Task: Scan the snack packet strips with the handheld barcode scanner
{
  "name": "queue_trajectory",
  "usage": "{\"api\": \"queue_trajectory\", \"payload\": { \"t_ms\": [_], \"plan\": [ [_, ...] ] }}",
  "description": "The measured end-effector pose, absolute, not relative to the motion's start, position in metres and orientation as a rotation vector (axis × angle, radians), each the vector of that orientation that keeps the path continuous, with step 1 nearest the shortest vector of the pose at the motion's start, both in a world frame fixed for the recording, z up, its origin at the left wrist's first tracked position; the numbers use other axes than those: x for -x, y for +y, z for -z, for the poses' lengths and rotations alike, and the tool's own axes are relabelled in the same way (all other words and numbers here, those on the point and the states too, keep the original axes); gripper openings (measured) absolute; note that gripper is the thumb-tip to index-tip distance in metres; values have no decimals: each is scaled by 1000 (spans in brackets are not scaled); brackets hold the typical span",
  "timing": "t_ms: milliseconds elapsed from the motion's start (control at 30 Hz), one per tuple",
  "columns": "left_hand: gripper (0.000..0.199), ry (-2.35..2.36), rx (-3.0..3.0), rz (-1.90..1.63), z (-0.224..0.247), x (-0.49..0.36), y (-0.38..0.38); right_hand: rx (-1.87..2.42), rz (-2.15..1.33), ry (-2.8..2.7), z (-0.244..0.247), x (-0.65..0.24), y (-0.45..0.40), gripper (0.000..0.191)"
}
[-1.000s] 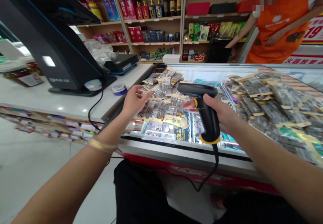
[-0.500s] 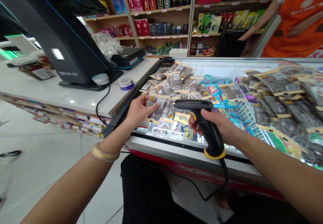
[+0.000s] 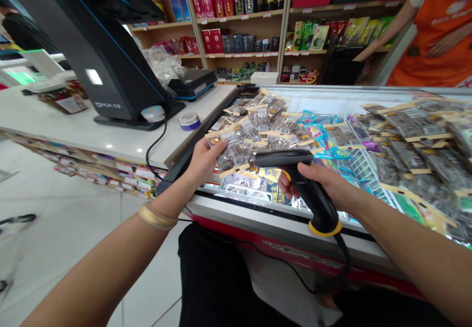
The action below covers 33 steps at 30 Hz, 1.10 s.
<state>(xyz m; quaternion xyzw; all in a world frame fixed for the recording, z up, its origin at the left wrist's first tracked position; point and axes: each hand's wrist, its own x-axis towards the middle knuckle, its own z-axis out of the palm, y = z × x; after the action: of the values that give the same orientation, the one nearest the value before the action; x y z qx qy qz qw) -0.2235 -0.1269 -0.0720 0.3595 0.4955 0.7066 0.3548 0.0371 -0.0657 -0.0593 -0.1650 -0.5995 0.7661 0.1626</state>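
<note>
My right hand [image 3: 324, 184] is wrapped round the grip of a black and yellow barcode scanner [image 3: 313, 194]. The scanner's head points left, and its cable hangs down from the handle. My left hand [image 3: 204, 160] pinches the left edge of a clear snack packet [image 3: 233, 155] with dark contents and a tan strip. A barcode shows on that packet, which lies against a pile of similar packets [image 3: 258, 115] on the freezer's glass top. The scanner's head is just right of the held packet.
A second heap of packets [image 3: 413, 140] lies at the right on the freezer [image 3: 254, 206]. On the left counter [image 3: 155, 147] stand a checkout terminal [image 3: 121, 71], a scale [image 3: 193, 83] and a round tin [image 3: 189, 121]. A person in an orange apron [image 3: 435, 46] stands behind.
My left hand has lifted and tilted the packet's left edge, so its barcode side shows more. The right hand still holds the scanner. The whole view has shifted slightly.
</note>
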Motion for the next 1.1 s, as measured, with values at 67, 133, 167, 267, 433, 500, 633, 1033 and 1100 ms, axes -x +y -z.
{"api": "queue_trajectory", "payload": {
  "t_ms": [67,133,167,267,433,500,633,1033,1100],
  "plan": [
    [48,1277,-942,-1817,73,224,-127,491,-2194,-1698,59,-37,-66,52],
    [49,1275,-950,-1812,74,225,-126,503,-2201,-1691,59,-36,-67,53],
    [49,1275,-951,-1809,75,225,-126,505,-2203,-1689,59,-36,-67,53],
    [49,1290,-946,-1791,74,225,-126,513,-2202,-1683,60,-36,-66,53],
    [49,1294,-954,-1785,72,224,-126,485,-2200,-1692,61,-36,-64,52],
    [51,1310,-956,-1776,73,225,-126,473,-2189,-1707,62,-36,-63,51],
    [53,1375,-971,-1751,70,223,-129,469,-2171,-1700,61,-36,-63,53],
    [38,1397,-1343,-1375,44,98,-58,702,-1625,-1412,20,-139,-54,48],
    [47,1399,-1359,-1322,47,68,-38,784,-1535,-1344,19,-163,-50,47]
  ]
}}
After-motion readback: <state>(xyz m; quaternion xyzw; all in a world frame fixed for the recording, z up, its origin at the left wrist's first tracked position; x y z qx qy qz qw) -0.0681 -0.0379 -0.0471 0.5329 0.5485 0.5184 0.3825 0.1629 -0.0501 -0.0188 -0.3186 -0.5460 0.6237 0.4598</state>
